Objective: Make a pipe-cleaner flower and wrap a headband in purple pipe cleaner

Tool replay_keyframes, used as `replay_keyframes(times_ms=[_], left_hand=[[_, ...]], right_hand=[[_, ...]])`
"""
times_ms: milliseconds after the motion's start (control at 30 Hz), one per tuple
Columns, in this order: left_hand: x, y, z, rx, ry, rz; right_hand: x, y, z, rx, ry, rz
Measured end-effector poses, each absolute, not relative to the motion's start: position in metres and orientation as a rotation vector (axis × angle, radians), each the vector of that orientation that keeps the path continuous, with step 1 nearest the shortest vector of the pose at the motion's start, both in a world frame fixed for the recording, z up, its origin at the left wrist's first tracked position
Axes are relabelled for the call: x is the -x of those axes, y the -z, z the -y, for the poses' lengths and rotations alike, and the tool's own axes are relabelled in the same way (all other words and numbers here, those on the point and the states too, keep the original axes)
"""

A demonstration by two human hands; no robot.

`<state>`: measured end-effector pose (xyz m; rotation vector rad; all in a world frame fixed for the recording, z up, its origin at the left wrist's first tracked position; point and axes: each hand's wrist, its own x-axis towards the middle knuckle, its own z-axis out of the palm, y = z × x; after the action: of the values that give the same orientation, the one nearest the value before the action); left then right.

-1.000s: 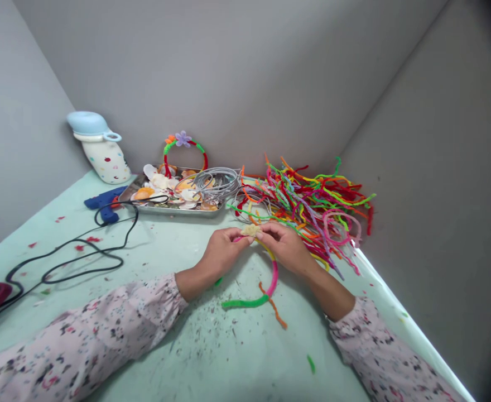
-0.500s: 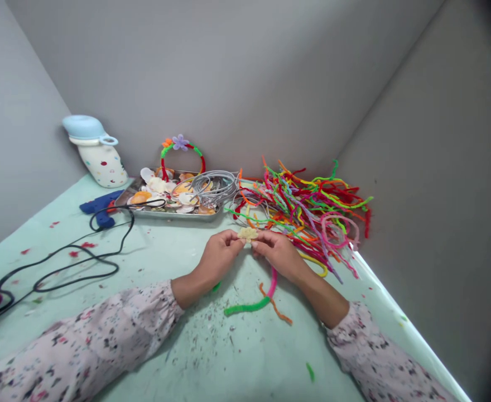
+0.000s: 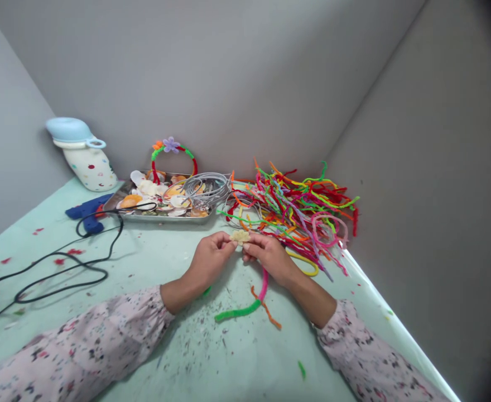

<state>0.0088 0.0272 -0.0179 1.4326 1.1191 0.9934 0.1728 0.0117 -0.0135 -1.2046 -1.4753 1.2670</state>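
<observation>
A small pale-yellow piece with a scalloped edge (image 3: 240, 237) is pinched between my two hands, just above the table; its exact kind is too small to tell. My left hand (image 3: 212, 255) grips its left side between thumb and fingers. On its right side, my right hand (image 3: 269, 255) pinches it the same way. Below my right hand lies a curved pink and green pipe cleaner band (image 3: 240, 312), its upper end hidden by the hand. A short orange pipe cleaner (image 3: 272, 318) crosses near it.
A heap of coloured pipe cleaners (image 3: 299, 206) lies at the back right. A metal tray (image 3: 162, 216) holds shells, a grey wire coil (image 3: 210, 187) and a flowered headband (image 3: 195, 162). At left are a blue glue gun (image 3: 87, 211), its black cord (image 3: 67, 251) and a bottle (image 3: 87, 162).
The view has shifted slightly, so everything appears a little further left. Both hands keep their pinch on the pale-yellow piece, with only slight finger movement.
</observation>
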Motion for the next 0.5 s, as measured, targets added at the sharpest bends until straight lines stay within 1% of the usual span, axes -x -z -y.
replay_keyframes(times_ms=[200, 500], left_hand=[[-0.010, 0.018, -0.028, -1.435, -1.011, -1.094], [-0.010, 0.022, -0.032, -1.470, -0.935, -1.138]], right_hand=[[-0.169, 0.018, -0.012, 1.288, -1.159, 1.438], [-0.171, 0.027, -0.014, 1.310, -1.123, 1.497]])
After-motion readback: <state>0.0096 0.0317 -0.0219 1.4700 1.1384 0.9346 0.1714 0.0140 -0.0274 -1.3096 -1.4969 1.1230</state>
